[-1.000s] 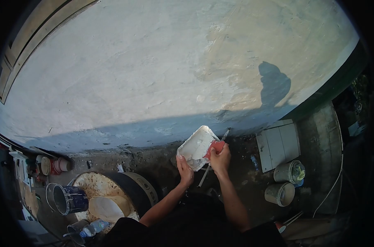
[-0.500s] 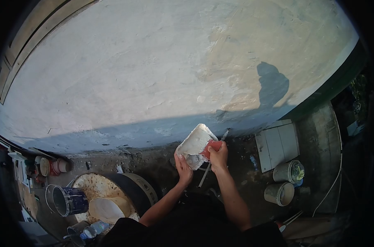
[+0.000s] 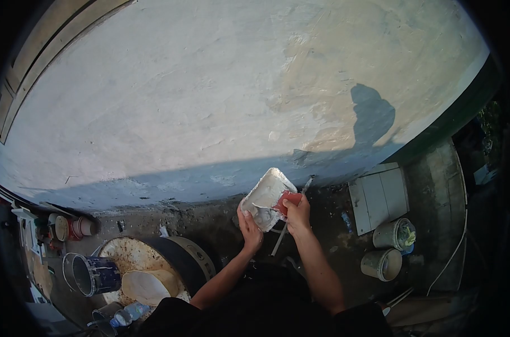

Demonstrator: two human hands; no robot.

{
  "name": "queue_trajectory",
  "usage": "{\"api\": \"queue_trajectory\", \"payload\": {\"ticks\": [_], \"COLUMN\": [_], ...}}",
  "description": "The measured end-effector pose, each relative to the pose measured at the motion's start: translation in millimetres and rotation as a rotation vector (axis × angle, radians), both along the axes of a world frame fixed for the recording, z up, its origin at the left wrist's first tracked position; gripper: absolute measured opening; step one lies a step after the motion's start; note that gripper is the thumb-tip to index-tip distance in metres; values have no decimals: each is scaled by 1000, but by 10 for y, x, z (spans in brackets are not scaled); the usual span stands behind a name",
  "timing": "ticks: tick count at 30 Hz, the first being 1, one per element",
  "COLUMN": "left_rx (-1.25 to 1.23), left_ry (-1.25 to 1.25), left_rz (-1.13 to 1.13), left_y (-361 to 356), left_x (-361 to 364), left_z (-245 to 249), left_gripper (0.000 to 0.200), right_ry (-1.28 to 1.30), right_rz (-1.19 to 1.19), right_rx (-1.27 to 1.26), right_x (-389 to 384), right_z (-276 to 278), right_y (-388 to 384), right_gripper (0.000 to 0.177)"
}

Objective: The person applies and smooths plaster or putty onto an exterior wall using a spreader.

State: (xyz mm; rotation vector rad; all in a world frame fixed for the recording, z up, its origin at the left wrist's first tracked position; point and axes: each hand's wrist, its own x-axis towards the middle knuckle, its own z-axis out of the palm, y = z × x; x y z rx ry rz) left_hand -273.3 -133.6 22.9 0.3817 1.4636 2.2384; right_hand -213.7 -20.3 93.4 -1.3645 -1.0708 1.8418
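My left hand holds the lower left side of a white rectangular tray, its fingers closed round the edge. White paste lies in the tray, mostly toward its lower end. In my right hand is a red flat scraper, gripped between thumb and fingers, its edge inside the tray against the paste. Both hands are in front of my body, near the foot of a pale wall.
A drum at the lower left bears a dark bucket and a cream container. Two buckets and a pale panel are at the right. A thin pole shows behind the hands.
The red scraper has shifted slightly within the tray, and the paste beside it looks rearranged. Both hands keep their hold and have barely moved.
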Motion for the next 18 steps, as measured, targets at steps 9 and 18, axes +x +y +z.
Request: {"api": "queue_trajectory", "payload": {"ticks": [9,18], "left_rx": [-34,-36], "left_ry": [53,68], "left_rz": [6,-10], "left_y": [-21,-5], "left_x": [-52,-80], "left_z": [8,-38], "left_gripper": [44,46], "right_ry": [-22,58], "right_rz": [274,260], "right_rx": [317,12], "right_x": [11,-10], "right_z": [-172,-117], "right_y": [267,354], "right_gripper": [18,20]}}
